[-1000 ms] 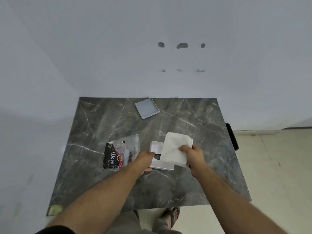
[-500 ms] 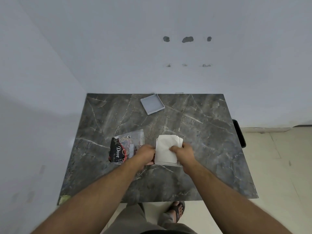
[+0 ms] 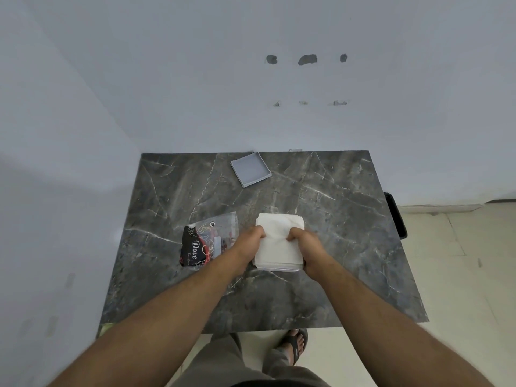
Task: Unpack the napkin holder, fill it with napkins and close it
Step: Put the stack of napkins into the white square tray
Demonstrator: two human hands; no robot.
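Left hand (image 3: 252, 238) and right hand (image 3: 303, 241) gripping napkins (image 3: 279, 241) between them, holder edge (image 3: 282, 268) beneath

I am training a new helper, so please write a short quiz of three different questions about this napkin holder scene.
1. True or false: the grey lid is already on the holder.
2. What do the left hand and the right hand press on? A) the Dove packet B) the napkins C) the lid
3. Fill in: the lid lies near the table's ___ edge.

Key: 1 false; 2 B; 3 far (wall-side).
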